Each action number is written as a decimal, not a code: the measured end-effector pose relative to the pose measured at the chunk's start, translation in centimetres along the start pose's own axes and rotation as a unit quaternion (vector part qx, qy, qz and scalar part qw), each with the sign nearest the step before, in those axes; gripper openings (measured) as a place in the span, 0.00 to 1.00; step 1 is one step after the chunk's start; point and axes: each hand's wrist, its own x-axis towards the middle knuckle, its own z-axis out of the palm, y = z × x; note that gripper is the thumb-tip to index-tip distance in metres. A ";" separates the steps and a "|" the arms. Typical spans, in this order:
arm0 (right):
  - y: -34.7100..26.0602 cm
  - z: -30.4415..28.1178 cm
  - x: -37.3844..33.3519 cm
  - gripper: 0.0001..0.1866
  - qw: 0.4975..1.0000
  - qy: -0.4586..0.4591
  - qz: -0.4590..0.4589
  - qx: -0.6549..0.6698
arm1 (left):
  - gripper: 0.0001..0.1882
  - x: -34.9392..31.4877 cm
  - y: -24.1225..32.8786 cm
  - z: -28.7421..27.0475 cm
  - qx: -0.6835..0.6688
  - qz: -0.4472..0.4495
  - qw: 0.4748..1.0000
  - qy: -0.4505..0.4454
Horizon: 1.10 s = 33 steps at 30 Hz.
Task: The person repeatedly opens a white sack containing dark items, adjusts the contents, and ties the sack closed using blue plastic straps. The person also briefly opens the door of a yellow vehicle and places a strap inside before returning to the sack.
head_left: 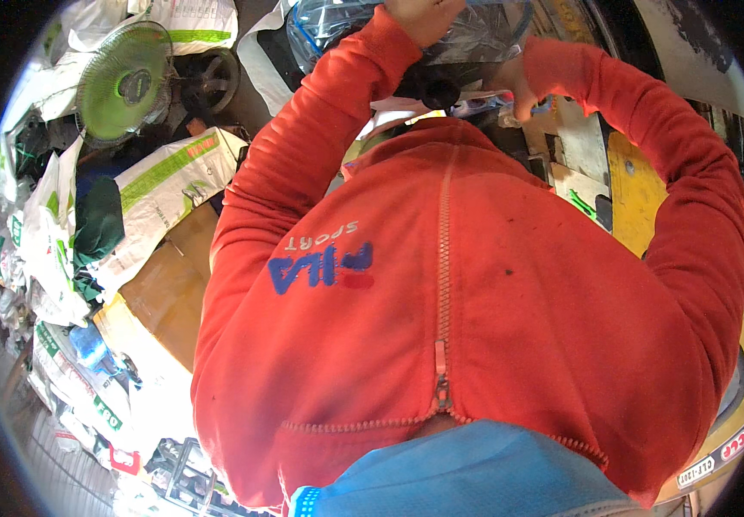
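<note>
Both my arms, in red sleeves, reach to the top of the view. My left hand [426,19] lies over a clear plastic bag [492,36] with a blue edge; the picture's border cuts off its fingers. At the bag's near right corner is my right hand [520,84], its fingers bent inward. What they grip is too unclear to name. A dark round part [438,91] shows below the bag between my hands. Next to my right fingers lies some colourful plastic wrapping [485,105], partly hidden.
On the left stand a green fan [124,84], a cardboard box [174,289] and white-and-green sacks [169,185]. A yellow machine panel [635,185] is beside my right arm. Near it lies a small bright green item [580,203]. Blue fabric [466,470] covers the lower edge.
</note>
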 end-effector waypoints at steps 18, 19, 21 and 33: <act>0.1 8.6 1.1 0.15 0.628 0.716 -0.038 -0.302 | 0.15 0.2 1.8 -1.0 -0.179 -0.181 0.967 -0.029; -0.3 9.5 1.0 0.16 0.606 0.744 -0.014 -0.281 | 0.15 0.2 1.7 -1.1 -0.199 -0.200 0.958 -0.051; -2.4 11.9 1.2 0.12 0.567 0.792 0.063 -0.215 | 0.15 0.3 1.5 -1.1 -0.198 -0.211 0.955 -0.070; -5.1 12.9 6.0 0.14 0.519 0.668 0.026 0.532 | 0.13 0.4 1.6 -2.2 -0.240 -0.284 0.922 -0.111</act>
